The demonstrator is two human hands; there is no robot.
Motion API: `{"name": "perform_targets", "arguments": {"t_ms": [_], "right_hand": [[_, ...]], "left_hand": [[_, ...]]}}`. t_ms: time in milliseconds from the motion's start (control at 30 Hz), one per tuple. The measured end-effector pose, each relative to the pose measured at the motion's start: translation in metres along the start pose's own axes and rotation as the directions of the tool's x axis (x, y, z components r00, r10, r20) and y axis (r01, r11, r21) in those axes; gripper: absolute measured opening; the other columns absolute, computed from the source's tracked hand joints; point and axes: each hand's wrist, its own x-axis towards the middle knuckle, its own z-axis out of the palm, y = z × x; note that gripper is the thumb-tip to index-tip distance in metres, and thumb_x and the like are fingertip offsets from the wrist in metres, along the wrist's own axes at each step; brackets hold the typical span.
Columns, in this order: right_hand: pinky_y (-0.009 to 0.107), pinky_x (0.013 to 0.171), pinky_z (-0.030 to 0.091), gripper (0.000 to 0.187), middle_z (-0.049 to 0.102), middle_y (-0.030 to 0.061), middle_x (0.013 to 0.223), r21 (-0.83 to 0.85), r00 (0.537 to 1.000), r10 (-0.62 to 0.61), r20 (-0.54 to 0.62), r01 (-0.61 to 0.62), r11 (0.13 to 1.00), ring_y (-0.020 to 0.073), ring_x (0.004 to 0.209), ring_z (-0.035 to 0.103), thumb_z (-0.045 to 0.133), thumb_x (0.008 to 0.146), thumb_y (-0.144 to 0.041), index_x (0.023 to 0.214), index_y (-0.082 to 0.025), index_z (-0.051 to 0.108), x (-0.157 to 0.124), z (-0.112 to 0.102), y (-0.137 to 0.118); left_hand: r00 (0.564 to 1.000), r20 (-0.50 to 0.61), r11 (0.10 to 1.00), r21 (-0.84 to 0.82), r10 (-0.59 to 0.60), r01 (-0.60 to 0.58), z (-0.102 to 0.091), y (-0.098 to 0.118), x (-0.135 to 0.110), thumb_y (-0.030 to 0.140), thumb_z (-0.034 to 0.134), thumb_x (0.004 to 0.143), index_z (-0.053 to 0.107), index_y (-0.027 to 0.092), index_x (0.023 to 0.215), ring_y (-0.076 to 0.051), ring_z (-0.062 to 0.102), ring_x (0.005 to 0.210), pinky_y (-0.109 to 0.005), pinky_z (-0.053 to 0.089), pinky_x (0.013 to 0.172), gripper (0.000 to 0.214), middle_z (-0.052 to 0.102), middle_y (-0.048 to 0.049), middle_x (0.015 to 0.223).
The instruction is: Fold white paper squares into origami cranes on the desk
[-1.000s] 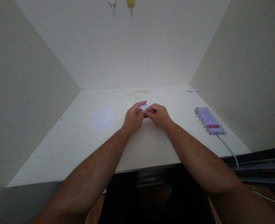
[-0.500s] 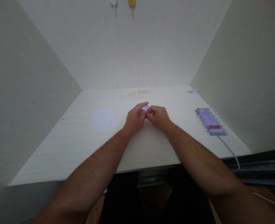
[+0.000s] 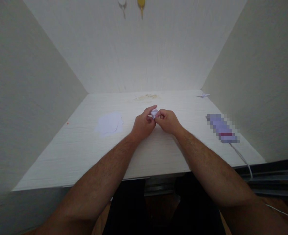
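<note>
A small folded piece of white paper (image 3: 154,113) is held between my two hands above the middle of the white desk. My left hand (image 3: 144,123) grips it from the left, its index finger stretched along the far side and the thumb at the near side. From the right, my right hand (image 3: 167,120) pinches the paper's near edge with thumb and fingers curled. Part of the paper is hidden behind the fingers. Left of my hands, a loose pile of white paper sheets (image 3: 109,123) lies flat on the desk.
A folded paper figure (image 3: 203,95) lies in the far right corner. Nearer on the right is a pixelated flat device (image 3: 220,127) with a white cable (image 3: 241,156) over the desk's edge. Walls enclose the desk (image 3: 85,163) on three sides. A small red dot (image 3: 68,123) marks the left side.
The folded paper has turned in my fingers and more of its face shows. My left thumb has shifted slightly, and the whole view has moved a little.
</note>
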Motion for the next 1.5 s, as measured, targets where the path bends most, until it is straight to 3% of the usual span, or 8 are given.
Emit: {"name": "perform_targets", "arguments": {"t_ms": [167, 500, 733, 900, 1067, 1167, 1267, 1500], "right_hand": [[0.025, 0.053, 0.029, 0.005, 0.048, -0.0055, 0.053, -0.003, 1.000, 0.005, 0.004, -0.005, 1.000, 0.0103, 0.052, 0.040, 0.057, 0.070, -0.021, 0.066, -0.019, 0.059, 0.000, 0.001, -0.001], [0.025, 0.052, 0.028, 0.007, 0.046, -0.0059, 0.053, 0.021, 1.000, 0.011, 0.015, -0.011, 1.000, 0.0101, 0.051, 0.039, 0.057, 0.071, -0.022, 0.065, -0.019, 0.055, 0.000, -0.002, 0.000], [0.026, 0.055, 0.029, 0.011, 0.051, -0.0024, 0.060, -0.191, 0.984, -0.121, -0.133, 0.094, 0.977, 0.0116, 0.056, 0.042, 0.054, 0.073, -0.020, 0.064, -0.020, 0.049, -0.003, -0.007, -0.006], [0.027, 0.057, 0.030, 0.008, 0.058, 0.0014, 0.073, -0.261, 0.974, -0.171, -0.151, 0.128, 0.957, 0.0136, 0.061, 0.046, 0.048, 0.085, -0.026, 0.081, -0.021, 0.052, -0.005, -0.006, -0.003], [0.027, 0.061, 0.034, 0.013, 0.063, 0.0026, 0.082, -0.267, 0.977, -0.201, -0.065, 0.177, 0.947, 0.0144, 0.065, 0.050, 0.057, 0.084, -0.031, 0.092, -0.020, 0.056, -0.005, -0.006, 0.000], [0.028, 0.066, 0.036, 0.008, 0.064, 0.0044, 0.085, -0.325, 0.971, -0.235, -0.038, 0.210, 0.922, 0.0158, 0.071, 0.052, 0.057, 0.085, -0.028, 0.085, -0.020, 0.059, -0.004, -0.007, 0.000], [0.029, 0.069, 0.037, 0.011, 0.065, 0.0052, 0.085, -0.361, 0.970, -0.238, -0.041, 0.208, 0.909, 0.0175, 0.076, 0.054, 0.054, 0.087, -0.028, 0.084, -0.020, 0.061, -0.004, -0.008, -0.001], [0.030, 0.069, 0.036, 0.019, 0.067, 0.0067, 0.086, -0.488, 0.969, -0.248, 0.010, 0.221, 0.844, 0.0191, 0.079, 0.056, 0.050, 0.090, -0.029, 0.085, -0.018, 0.065, -0.005, -0.008, -0.003]], "left_hand": [[1.000, -0.009, 1.000, -0.025, 0.013, -0.013, 0.000, 0.002, 0.000, 0.003, 0.057, 0.075, 0.059, 0.018, 0.127, -0.007, 0.060, 0.070, -0.019, 0.052, 0.066, 0.054, 0.071, -0.0066, 0.110], [0.999, 0.017, 0.997, 0.079, -0.029, 0.027, -0.005, 0.006, 0.000, 0.006, 0.055, 0.077, 0.062, 0.019, 0.125, -0.008, 0.062, 0.071, -0.021, 0.051, 0.071, 0.050, 0.074, -0.0033, 0.097], [0.998, 0.032, 0.992, 0.123, -0.047, 0.043, -0.006, -0.001, 0.001, 0.003, 0.053, 0.070, 0.067, 0.019, 0.118, -0.009, 0.057, 0.065, -0.023, 0.048, 0.067, 0.052, 0.069, 0.0007, 0.078], [0.974, 0.083, 0.971, -0.095, -0.211, 0.219, -0.005, 0.004, 0.003, 0.003, 0.053, 0.066, 0.067, 0.017, 0.114, -0.008, 0.053, 0.053, -0.021, 0.045, 0.053, 0.052, 0.065, 0.0020, 0.069], [0.912, 0.246, 0.831, -0.385, -0.327, 0.402, -0.007, 0.009, 0.006, 0.005, 0.055, 0.068, 0.066, 0.012, 0.112, -0.008, 0.049, 0.045, -0.020, 0.042, 0.044, 0.046, 0.057, 0.0039, 0.056], [0.923, 0.254, 0.833, -0.408, -0.290, 0.375, -0.006, 0.009, 0.005, 0.013, 0.061, 0.071, 0.066, 0.013, 0.112, -0.007, 0.050, 0.047, -0.020, 0.043, 0.045, 0.041, 0.062, 0.0017, 0.063], [0.959, 0.184, 0.929, -0.264, -0.214, 0.258, -0.004, 0.008, 0.003, 0.018, 0.065, 0.073, 0.068, 0.015, 0.108, -0.008, 0.055, 0.054, -0.020, 0.046, 0.052, 0.035, 0.068, -0.0009, 0.072], [0.983, 0.114, 0.989, -0.025, -0.142, 0.146, -0.004, 0.007, 0.000, 0.007, 0.054, 0.073, 0.068, 0.018, 0.112, -0.011, 0.062, 0.061, -0.021, 0.049, 0.061, 0.043, 0.070, 0.0005, 0.072]]}}
